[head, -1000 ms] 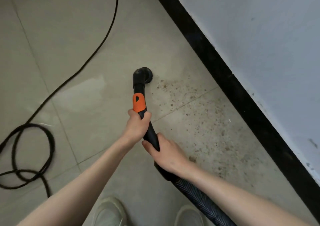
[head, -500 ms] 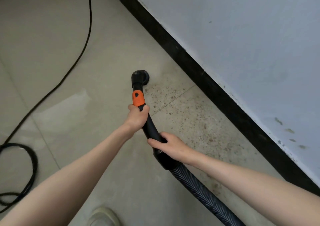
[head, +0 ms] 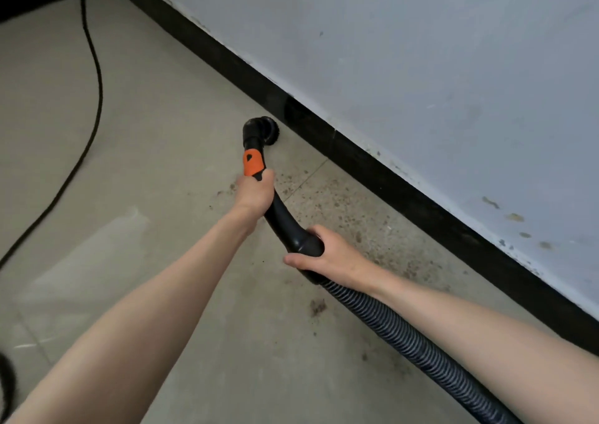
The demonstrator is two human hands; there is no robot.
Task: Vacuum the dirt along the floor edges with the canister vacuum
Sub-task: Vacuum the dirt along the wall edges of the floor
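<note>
Head view: the nozzle [head: 264, 128], a round black brush head, sits on the floor [head: 168, 138] just beside the black skirting [head: 372, 164], at the far end of the strip of dirt [head: 350, 209]. That placement suits edge work: the brush reaches into the corner where floor meets wall, and the grit lying nearer the person is probably next. The left hand [head: 254, 193] is wrapped around the wand [head: 278, 216] just below its orange band [head: 252, 163], close to the nozzle, likely to steer and press it down. The right hand [head: 327, 255] grips the thick curved end of the wand where the ribbed hose [head: 408, 342] joins, which would carry the hose's weight and set the angle. The hose trails back to the lower right, out of frame; the canister is not in view.

The floor is pale tile with thin joints, speckled brown along the skirting, with a small clump of dirt near the hose. A black cord [head: 94, 76] runs down the left side, well apart from the nozzle. The wall [head: 421, 66] is grey-white, scuffed and stained low down.
</note>
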